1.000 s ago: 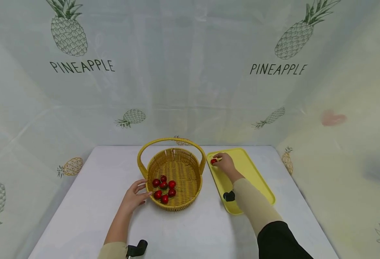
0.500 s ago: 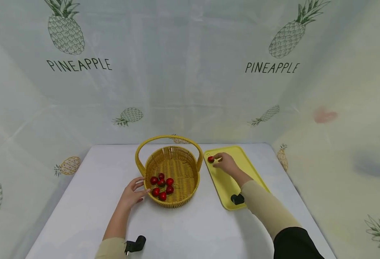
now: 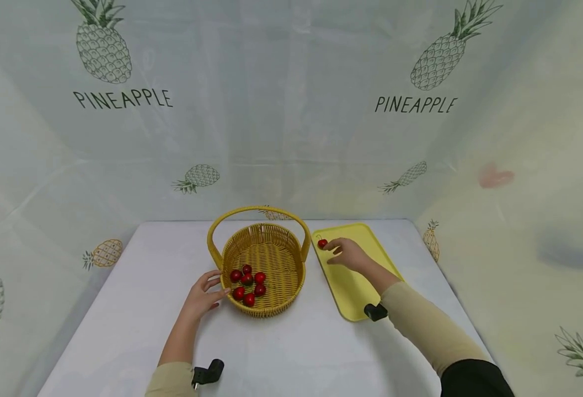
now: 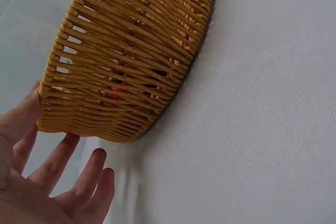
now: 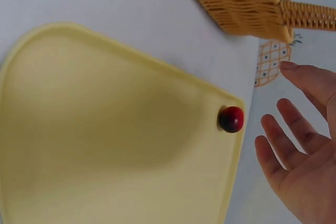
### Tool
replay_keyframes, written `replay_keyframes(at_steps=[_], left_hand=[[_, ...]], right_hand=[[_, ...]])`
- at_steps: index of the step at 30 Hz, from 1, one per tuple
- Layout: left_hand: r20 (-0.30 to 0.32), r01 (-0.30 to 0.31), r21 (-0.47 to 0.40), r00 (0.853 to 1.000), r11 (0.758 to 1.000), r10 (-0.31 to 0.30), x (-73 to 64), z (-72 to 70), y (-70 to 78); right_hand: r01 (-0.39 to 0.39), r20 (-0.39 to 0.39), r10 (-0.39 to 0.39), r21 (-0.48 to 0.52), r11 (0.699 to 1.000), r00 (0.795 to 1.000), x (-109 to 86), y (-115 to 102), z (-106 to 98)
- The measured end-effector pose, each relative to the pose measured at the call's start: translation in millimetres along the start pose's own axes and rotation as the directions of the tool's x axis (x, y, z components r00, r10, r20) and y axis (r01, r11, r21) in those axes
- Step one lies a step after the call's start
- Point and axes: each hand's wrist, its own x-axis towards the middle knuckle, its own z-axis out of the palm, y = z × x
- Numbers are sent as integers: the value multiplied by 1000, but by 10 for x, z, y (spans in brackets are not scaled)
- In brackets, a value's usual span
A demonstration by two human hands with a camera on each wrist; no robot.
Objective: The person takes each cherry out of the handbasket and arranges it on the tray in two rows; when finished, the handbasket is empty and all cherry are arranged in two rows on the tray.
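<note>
A yellow wicker basket [image 3: 278,275] with an arched handle holds several dark red cherries [image 3: 247,279] in its left part. My left hand [image 3: 204,296] is at the basket's left side. In the left wrist view its thumb [image 4: 23,116] lies over the rim while fingers touch the outer wall, so the rim sits between them. One cherry [image 3: 322,243] lies in the far left corner of a yellow tray [image 3: 351,292]. Beside that cherry, my right hand [image 3: 351,255] hovers over the tray with fingers relaxed and apart, holding nothing; in the right wrist view a gap separates it from the cherry [image 5: 231,119].
Basket and tray stand side by side on a white-covered table [image 3: 291,358], the tray to the right. A pale curtain [image 3: 281,110] printed with pineapples rises behind the table's far edge. The basket's handle [image 3: 258,209] arches up toward it.
My right hand has let go of the cherry, which stays in the tray's corner, and has drawn slightly back to the right with its fingers spreading. The left hand keeps its place at the basket.
</note>
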Motion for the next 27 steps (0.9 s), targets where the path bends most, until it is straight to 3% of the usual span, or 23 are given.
replay_keyframes(at_steps=[10,17,27], left_hand=[[-3,8,7,1000,1000,-8,-22,-2,12],[-8,10,8,1000,1000,-10,-11,-4,9],[-6,4,3,1000,1000,-4,-5,12,20]], right_hand=[[66,145,-73,51,996,987,-165,-280,-25],[108,194,-113,39,993,974,-234,-506,-4],[225,254,-234,62,972,939,-208,-760,185]])
